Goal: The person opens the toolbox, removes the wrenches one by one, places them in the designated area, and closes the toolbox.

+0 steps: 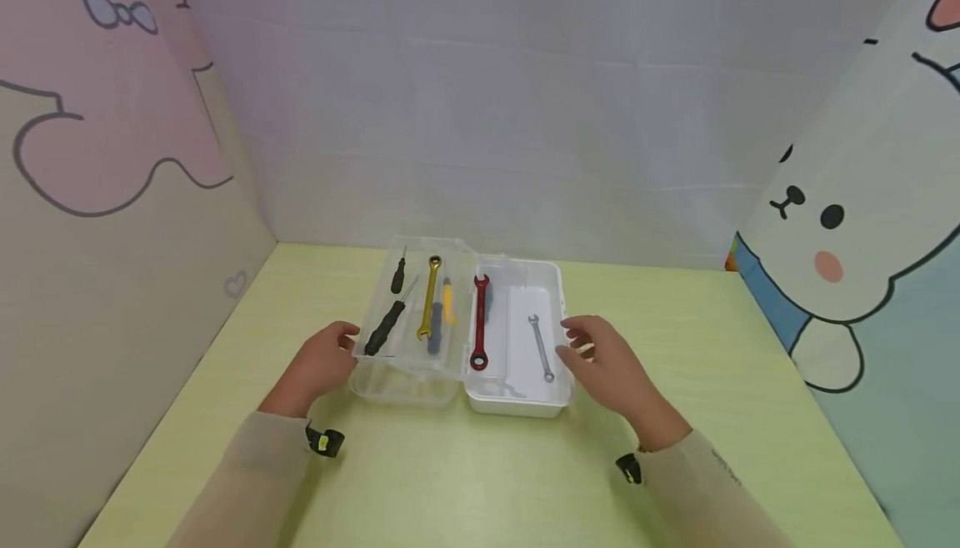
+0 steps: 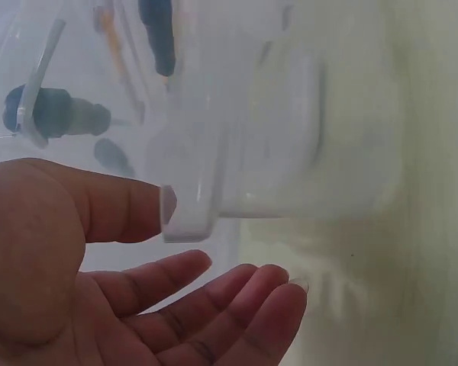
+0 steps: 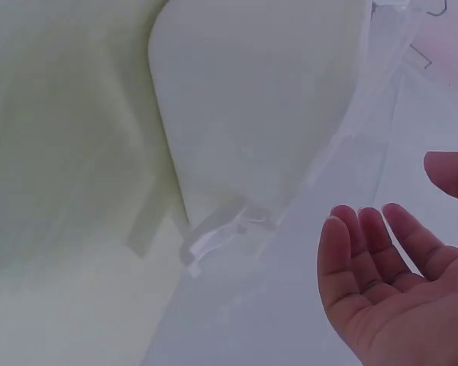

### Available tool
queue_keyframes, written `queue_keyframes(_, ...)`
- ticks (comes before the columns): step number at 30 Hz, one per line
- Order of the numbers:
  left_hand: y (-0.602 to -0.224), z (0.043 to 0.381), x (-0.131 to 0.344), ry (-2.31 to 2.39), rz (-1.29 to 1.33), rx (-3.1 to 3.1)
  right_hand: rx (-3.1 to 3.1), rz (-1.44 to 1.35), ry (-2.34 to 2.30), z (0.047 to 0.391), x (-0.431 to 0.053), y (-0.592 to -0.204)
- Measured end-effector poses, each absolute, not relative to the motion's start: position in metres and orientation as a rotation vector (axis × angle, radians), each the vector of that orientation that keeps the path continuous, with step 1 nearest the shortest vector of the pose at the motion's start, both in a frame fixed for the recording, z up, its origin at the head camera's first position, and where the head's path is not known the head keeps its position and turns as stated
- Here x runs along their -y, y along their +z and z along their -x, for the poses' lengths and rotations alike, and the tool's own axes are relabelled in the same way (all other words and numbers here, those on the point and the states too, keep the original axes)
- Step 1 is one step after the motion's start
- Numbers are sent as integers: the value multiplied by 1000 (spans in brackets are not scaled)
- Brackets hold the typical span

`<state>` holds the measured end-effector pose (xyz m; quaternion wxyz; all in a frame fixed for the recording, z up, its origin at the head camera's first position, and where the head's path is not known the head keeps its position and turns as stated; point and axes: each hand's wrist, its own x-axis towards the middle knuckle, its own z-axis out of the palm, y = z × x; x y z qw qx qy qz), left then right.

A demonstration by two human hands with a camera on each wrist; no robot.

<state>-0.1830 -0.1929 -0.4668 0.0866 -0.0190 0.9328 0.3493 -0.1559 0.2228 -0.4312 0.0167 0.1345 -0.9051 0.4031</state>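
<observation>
A toolbox with a white base [image 1: 521, 405] lies opened out, its clear plastic lid [image 1: 405, 389] to the left. Over the lid is a clear tray holding dark screwdrivers [image 1: 386, 327], a gold wrench [image 1: 429, 302] and a yellow-handled tool [image 1: 447, 301]. A red wrench [image 1: 480, 323] lies over the base's left part; a small silver wrench [image 1: 541, 348] is inside the base. My left hand [image 1: 322, 362] is at the left edge, thumb against a clear tab [image 2: 189, 213], fingers loosely bent below. Beside the base's right wall, my right hand [image 1: 606, 364] has relaxed, slightly bent fingers, holding nothing.
The box stands on a pale yellow-green table [image 1: 480, 481]. A light cloth wall [image 1: 510, 139] rises behind it, with cartoon-printed panels [image 1: 847, 223] at the sides. Each wrist wears a small black strap device [image 1: 326, 442].
</observation>
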Motion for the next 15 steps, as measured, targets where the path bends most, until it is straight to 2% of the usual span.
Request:
queue_keyframes(8,-480,181,187,1101,62,-2715,2869,-712,1054,168,-197,-407)
queue_keyframes(15,-482,180,185,1129,47,-2730,2844,-979,684,183,-173,-394)
